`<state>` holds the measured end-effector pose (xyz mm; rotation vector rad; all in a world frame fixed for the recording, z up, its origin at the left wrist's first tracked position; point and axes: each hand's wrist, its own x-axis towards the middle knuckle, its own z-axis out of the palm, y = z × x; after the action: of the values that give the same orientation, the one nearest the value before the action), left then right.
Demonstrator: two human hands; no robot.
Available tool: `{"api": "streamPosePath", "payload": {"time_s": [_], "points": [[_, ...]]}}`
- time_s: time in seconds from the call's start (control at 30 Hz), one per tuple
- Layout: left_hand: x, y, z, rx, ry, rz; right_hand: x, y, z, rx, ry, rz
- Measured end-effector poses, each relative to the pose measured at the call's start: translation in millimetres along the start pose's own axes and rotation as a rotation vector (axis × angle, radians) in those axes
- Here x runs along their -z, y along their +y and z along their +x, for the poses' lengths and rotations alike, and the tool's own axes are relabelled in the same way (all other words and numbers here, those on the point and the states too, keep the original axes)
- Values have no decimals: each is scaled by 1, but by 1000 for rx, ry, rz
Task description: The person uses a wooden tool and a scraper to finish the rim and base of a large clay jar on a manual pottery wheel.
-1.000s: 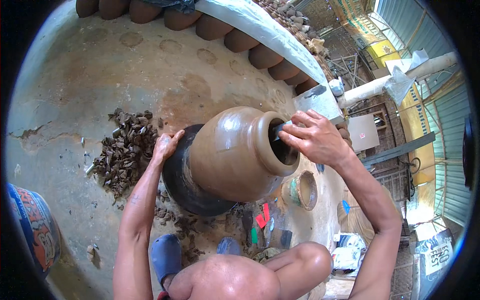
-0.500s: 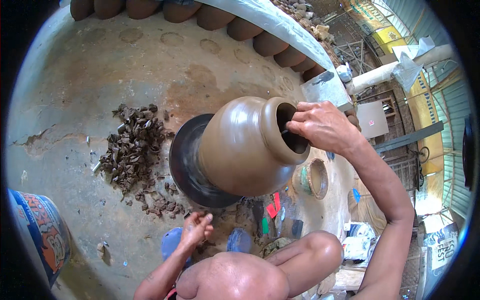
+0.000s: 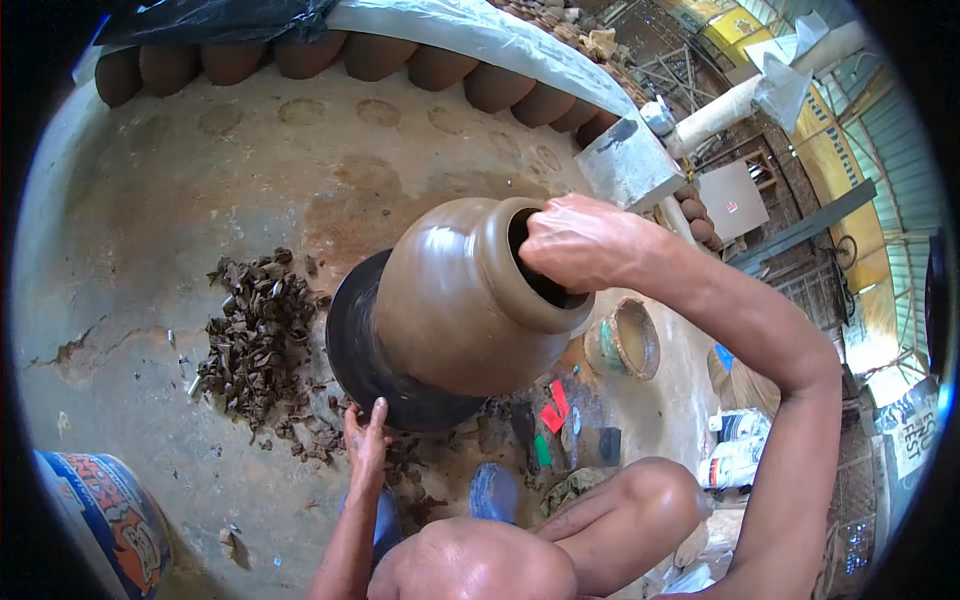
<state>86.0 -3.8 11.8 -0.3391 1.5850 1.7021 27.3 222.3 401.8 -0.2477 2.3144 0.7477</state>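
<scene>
A large wet brown clay pot [image 3: 450, 310] stands on a dark round potter's wheel [image 3: 345, 345], its mouth toward the right in the picture. My right hand [image 3: 575, 240] reaches over the rim, fingers curled into the mouth. Its fingertips are hidden inside, so I cannot tell what they hold. Down at the wheel's near edge is my left hand [image 3: 366, 430], thumb raised and fingers apart, seeming to touch the edge. A heap of dark clay shavings [image 3: 255, 340] lies left of the wheel.
A bowl [image 3: 608, 345] of murky liquid stands right of the pot. Red flat pieces [image 3: 555, 405] and a green piece [image 3: 542, 450] lie near my knee. A printed bucket [image 3: 100, 510] is at lower left. Several brown pots [image 3: 375, 57] line the back, beside a pale block [image 3: 630, 160].
My left hand has moved up to the wheel's edge, fingers now spread. My right hand has gone deeper into the pot's mouth. The whole view has shifted slightly.
</scene>
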Motion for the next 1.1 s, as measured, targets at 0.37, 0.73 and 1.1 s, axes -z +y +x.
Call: {"api": "streamPosePath", "payload": {"time_s": [0.37,0.73,1.1], "points": [[20,-24,77,-261,67,-42,-21,-1,41,71,-154,204],[14,21,33,-74,-83,-113,-35,-4,33,40,-229,233],[-8,-6,-13,16,-206,-14,-24,-1,19,114,-209,431]]}}
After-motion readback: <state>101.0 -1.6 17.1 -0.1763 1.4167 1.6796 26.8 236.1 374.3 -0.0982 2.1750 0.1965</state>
